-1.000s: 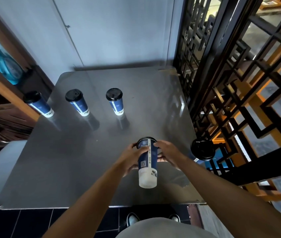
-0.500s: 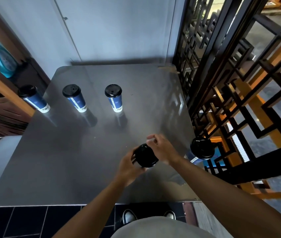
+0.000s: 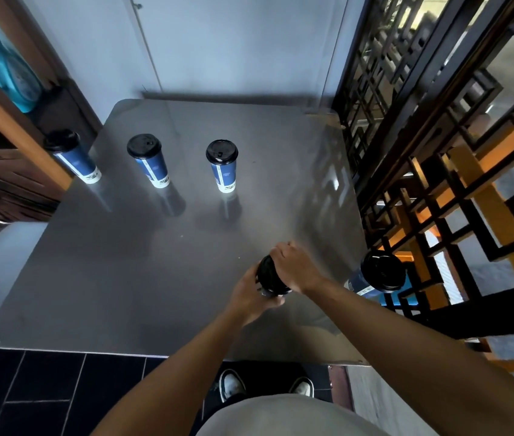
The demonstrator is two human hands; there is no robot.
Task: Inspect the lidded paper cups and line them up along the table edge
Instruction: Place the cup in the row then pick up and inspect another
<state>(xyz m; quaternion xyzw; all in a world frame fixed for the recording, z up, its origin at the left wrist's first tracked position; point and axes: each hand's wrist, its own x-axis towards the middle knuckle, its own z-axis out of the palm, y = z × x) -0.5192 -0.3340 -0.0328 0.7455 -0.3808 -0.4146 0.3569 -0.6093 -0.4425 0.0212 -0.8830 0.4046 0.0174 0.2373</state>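
The grey brushed-metal table [image 3: 142, 278] looked smooth and faintly glossy, mirroring the three blue paper cups [image 3: 224, 171] with matt black plastic lids at its far left, while the dark lattice screen [image 3: 412, 127] at right and the brown shelf frame [image 3: 13, 121] at left looked wooden.
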